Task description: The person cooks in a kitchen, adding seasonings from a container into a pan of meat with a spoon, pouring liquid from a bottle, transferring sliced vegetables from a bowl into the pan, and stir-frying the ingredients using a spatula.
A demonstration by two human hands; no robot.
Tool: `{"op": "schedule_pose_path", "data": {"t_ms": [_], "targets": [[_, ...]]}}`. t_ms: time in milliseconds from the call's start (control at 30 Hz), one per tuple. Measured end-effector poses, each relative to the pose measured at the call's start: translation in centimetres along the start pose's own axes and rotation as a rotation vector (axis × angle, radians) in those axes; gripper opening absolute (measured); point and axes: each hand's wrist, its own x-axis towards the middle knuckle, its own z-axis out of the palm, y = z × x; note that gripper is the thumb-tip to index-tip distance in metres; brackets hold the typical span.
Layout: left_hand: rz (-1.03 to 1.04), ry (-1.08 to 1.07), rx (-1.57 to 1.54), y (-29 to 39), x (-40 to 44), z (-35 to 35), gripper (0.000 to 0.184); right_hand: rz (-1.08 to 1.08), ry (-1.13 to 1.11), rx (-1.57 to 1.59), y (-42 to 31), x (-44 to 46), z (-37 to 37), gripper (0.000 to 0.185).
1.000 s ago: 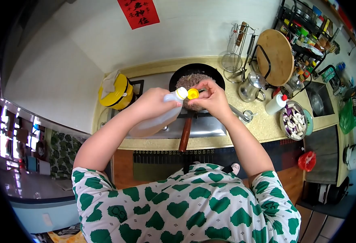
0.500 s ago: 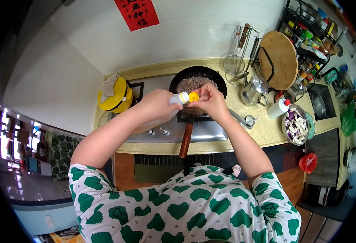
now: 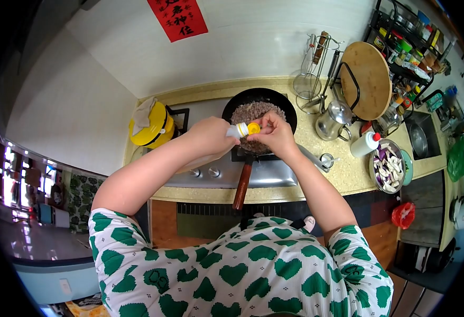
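Note:
My left hand (image 3: 211,136) is wrapped round a translucent bottle (image 3: 233,131), tilted with its white neck toward the right; my forearm hides much of its body. In my right hand (image 3: 276,134) a yellow cap (image 3: 253,128) is pinched between the fingertips, close against the bottle's mouth. Both hands are over the near part of a black pan (image 3: 287,105) on the stove. Minced meat (image 3: 253,111) lies in the pan, whose wooden handle (image 3: 243,185) points toward me.
A yellow pot (image 3: 152,127) with a cloth stands at the left. Right of the stove are a metal pitcher (image 3: 332,121), a white bottle with a red cap (image 3: 364,145), a bowl of cut eggplant (image 3: 388,166), a round board (image 3: 367,82) and a sink (image 3: 432,132).
The bottle has tilted closer to horizontal, and its mouth has come up against the yellow cap. The whole view has shifted slightly.

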Motion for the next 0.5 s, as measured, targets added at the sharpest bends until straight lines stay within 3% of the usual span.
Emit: {"op": "schedule_pose_path", "data": {"t_ms": [500], "targets": [[0.017, -0.004, -0.003, -0.2, 1.1, 0.2, 0.043, 0.02, -0.005, -0.011, 0.2, 0.3, -0.3, 0.043]]}}
